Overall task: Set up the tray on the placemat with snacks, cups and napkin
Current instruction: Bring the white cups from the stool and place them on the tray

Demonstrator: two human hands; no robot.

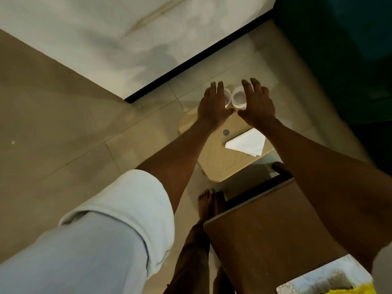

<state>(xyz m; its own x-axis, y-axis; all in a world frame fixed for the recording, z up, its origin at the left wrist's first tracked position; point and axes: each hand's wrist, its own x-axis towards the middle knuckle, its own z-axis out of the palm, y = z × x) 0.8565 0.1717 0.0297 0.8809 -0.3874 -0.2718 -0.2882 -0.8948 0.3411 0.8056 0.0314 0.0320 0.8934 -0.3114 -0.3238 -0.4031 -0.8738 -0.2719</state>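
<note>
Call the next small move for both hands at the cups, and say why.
Probably close each hand on its cup. The left hand and right hand hover open, flanking the two white round cups that stand side by side at the far end of the beige rectangular tray. The white folded napkin already lies on the tray.

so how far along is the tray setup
Done: a folded white napkin lies on the beige rectangular tray. In hand: the left hand and right hand hover open over two small white cups at the tray's far end. Left: no snacks show on the tray; no placemat is clearly visible.
</note>
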